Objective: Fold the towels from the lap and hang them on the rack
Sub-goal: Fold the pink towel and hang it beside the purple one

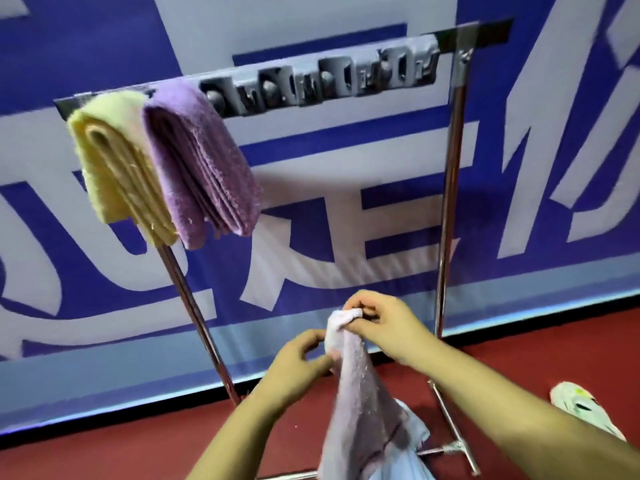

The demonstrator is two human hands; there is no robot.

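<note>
Two hands, left hand point(298, 362) and right hand point(388, 327), pinch pink towel point(356, 393); red floor point(138, 445), blue-white banner point(311, 202).

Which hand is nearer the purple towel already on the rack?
Left. The left hand sits below the purple towel, a little to its right, holding the pale pink towel. The right hand pinches that towel's top corner farther right.

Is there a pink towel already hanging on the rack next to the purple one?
No, only a yellow towel and the purple towel hang on the rack; both hands hold the pink towel.
</note>
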